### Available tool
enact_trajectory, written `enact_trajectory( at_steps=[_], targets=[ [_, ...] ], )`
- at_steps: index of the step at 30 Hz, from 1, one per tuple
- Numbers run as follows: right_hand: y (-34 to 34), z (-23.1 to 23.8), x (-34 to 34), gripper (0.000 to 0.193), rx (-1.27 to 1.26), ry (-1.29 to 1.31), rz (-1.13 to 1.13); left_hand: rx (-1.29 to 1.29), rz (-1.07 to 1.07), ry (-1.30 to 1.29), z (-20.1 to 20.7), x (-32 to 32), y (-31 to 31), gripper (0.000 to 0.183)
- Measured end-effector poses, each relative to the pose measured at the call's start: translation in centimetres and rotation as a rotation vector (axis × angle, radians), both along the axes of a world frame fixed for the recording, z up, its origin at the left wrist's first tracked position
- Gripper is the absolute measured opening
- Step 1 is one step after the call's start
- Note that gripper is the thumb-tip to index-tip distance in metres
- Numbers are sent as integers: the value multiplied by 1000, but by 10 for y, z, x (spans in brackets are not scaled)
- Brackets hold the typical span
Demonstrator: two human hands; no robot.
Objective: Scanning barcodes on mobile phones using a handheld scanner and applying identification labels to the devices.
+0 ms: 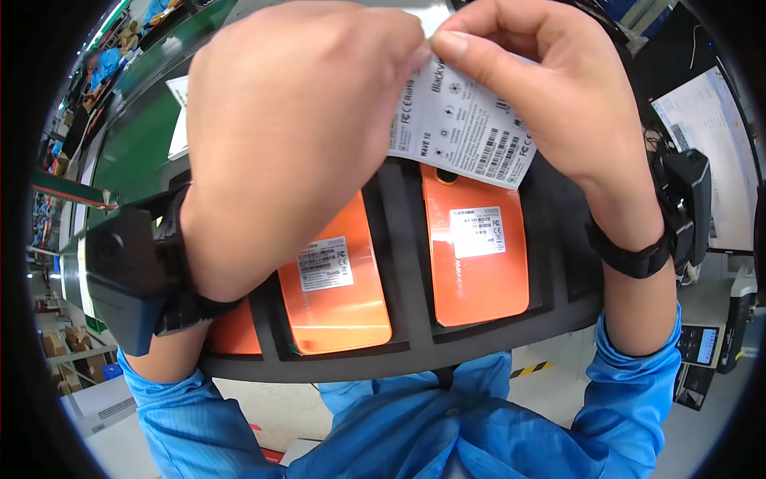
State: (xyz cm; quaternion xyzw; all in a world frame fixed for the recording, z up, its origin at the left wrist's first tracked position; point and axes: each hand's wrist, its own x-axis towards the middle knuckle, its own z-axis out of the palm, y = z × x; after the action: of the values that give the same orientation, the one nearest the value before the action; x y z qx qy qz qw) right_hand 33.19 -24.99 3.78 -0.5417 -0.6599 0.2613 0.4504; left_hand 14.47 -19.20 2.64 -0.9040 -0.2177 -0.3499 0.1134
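The left hand (pixel 295 120) is arched back-upward beside a white label sheet (pixel 467 124); how far its fingers are closed cannot be told. The right hand (pixel 550 96) is curled inward, the sheet's upper edge being pinched between thumb and forefinger, above orange phones (pixel 479 287) in a black tray (pixel 359 368).

Your two hands (pixel 299 120), one label sheet (pixel 459 132), three orange phones (pixel 480 279) in view; two visible stickers (pixel 479 231) on those, your two wrist devices (pixel 120 255), one black tray (pixel 459 349)
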Motion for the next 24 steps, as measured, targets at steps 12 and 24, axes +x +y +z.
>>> enact_trajectory(
  at_steps=[12,24],
  targets=[
    [19,3,10,18,-325,312,-237,61,24,23,12,-17,-2,12],
    [42,-16,73,39,-34,218,40,-1102,-739,147,47,-42,-48,24]
  ],
)
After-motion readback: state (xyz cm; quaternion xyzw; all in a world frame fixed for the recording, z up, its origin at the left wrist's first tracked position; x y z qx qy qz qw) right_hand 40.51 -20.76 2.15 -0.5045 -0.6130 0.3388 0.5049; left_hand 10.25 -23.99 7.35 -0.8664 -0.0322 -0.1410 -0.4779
